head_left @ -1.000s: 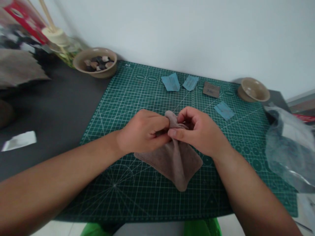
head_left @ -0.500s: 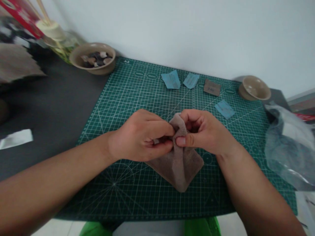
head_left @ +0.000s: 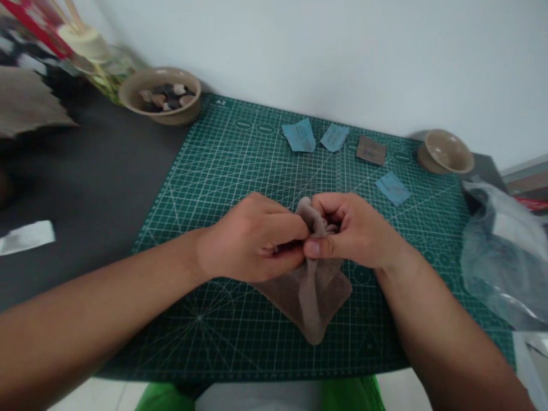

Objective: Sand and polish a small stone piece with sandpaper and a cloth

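A greyish-brown cloth [head_left: 314,308] is bunched between my two hands above the green cutting mat [head_left: 205,200], its lower corners hanging towards me. My left hand [head_left: 261,240] pinches it from the left, thumb and forefinger pressed into the folds. From the other side my right hand [head_left: 351,231] grips the gathered part, with the thumb across the front and the fingers curled behind. Whether anything lies inside the folds is hidden by my fingers.
At the back left stands a bowl [head_left: 188,111] of stones beside a reed diffuser [head_left: 85,45]. Blue paper pieces [head_left: 299,136] and a brown square [head_left: 371,150] lie along the mat's back. On the right are a smaller bowl [head_left: 445,152] and a clear plastic bag [head_left: 496,257].
The cloth is squeezed tighter between my hands, with more folds showing inside my right fingers. My left hand has shifted slightly right, and the cloth's lower corner hangs a little lower.
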Motion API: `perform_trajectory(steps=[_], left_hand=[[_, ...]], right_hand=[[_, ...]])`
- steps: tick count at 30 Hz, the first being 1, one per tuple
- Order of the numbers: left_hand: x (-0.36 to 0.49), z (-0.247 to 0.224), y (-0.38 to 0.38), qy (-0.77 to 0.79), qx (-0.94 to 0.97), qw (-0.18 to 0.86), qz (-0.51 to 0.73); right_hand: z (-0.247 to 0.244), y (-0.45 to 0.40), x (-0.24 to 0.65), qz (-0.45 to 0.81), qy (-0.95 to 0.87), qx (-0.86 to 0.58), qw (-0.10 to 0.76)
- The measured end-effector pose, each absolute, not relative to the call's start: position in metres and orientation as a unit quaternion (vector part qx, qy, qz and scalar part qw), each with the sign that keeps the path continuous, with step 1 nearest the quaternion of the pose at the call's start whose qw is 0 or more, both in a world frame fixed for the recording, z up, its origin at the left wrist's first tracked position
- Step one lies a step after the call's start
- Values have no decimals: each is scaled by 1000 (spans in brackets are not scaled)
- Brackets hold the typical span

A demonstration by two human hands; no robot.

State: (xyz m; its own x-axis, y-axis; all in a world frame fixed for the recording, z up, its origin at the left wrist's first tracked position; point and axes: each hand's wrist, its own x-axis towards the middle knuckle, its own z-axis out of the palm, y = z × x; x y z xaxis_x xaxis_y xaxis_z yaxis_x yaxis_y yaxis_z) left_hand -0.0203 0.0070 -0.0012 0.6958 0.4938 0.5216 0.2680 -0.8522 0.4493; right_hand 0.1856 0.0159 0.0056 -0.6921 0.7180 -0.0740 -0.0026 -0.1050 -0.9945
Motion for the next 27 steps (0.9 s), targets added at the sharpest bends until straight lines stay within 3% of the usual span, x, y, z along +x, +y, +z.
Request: perform_trajectory(steps=[13,21,27], left_hand=[[-21,9,-12,168,830,327,420],[-20,2,-1,140,908,154,365],[-27,6,-1,141,895,142,399]], right_hand=[[-3,8,191,827,-476,-156,254],[8,12,189,733,-558,-286,263],[14,10,201,734,-568,-269,258]])
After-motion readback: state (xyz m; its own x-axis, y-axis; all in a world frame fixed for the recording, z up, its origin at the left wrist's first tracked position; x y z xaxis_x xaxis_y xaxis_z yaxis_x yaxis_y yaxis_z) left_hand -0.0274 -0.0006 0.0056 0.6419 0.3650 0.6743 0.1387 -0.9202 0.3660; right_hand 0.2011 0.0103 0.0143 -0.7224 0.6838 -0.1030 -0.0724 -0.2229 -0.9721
